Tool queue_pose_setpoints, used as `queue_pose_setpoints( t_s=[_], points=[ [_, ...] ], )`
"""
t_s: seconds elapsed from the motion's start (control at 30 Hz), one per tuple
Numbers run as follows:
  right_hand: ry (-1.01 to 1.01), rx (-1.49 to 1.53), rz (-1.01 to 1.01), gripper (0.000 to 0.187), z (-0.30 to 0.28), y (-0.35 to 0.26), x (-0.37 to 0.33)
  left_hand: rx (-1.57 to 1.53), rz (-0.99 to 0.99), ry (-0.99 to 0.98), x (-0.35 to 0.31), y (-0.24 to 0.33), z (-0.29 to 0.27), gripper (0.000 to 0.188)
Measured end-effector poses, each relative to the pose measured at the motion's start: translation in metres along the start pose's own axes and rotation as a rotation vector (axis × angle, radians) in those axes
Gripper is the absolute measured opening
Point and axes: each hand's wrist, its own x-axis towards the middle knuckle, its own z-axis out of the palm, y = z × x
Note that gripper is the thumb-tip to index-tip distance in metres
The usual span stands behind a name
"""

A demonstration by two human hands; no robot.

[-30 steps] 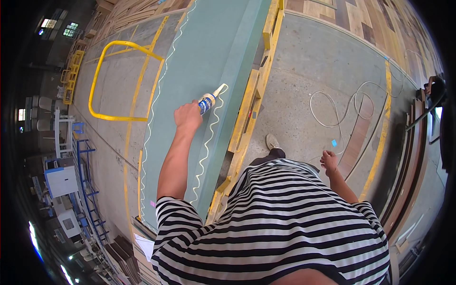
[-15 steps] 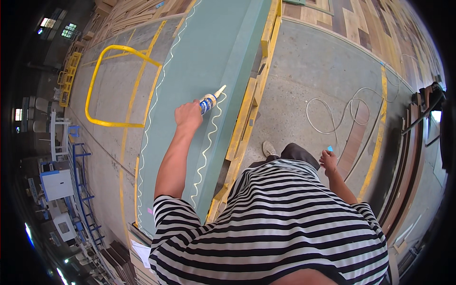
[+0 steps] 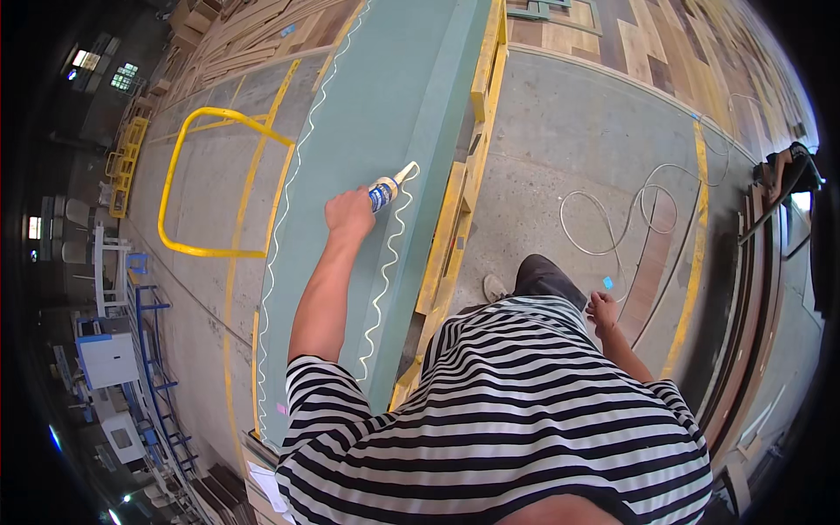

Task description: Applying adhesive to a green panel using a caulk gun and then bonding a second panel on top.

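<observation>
My left hand (image 3: pixel 349 213) is wrapped around a glue bottle (image 3: pixel 381 193) with a blue label and a pale nozzle, held tilted over a long green panel (image 3: pixel 359 131). The nozzle tip is at the upper end of a wavy cream glue bead (image 3: pixel 383 271) along the panel's right part. A second wavy bead (image 3: pixel 293 157) follows the left edge. Away from the panel, my right hand (image 3: pixel 602 312) hangs low at my right side, fingers curled in, with nothing visible in it.
A yellow pallet frame (image 3: pixel 448 227) supports the panel, and a yellow tubular handle (image 3: pixel 164 197) stands at its left. On the floor to the right lie a looped clear hose (image 3: pixel 564 223) and a brown plank (image 3: pixel 654 249). Another person (image 3: pixel 783 171) is beside stacked boards at far right.
The glue bead reaches slightly farther along the panel, and the nozzle tip has moved with it. I have shifted a little forward. At far right another person's arm has come into view.
</observation>
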Motion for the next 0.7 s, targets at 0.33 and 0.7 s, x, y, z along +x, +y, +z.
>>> queue_pose_setpoints(
  t_s=[0.33, 0.7],
  points=[
    [0.050, -0.088, 0.005, 0.033, -0.002, -0.016, 0.005, -0.005, -0.014, -0.002, 0.028, 0.001, -0.009, 0.024],
    [0.073, -0.109, 0.001, 0.028, 0.000, -0.071, 0.045, 0.010, 0.022, -0.032, 0.058, 0.029, -0.033, 0.024]
  ],
)
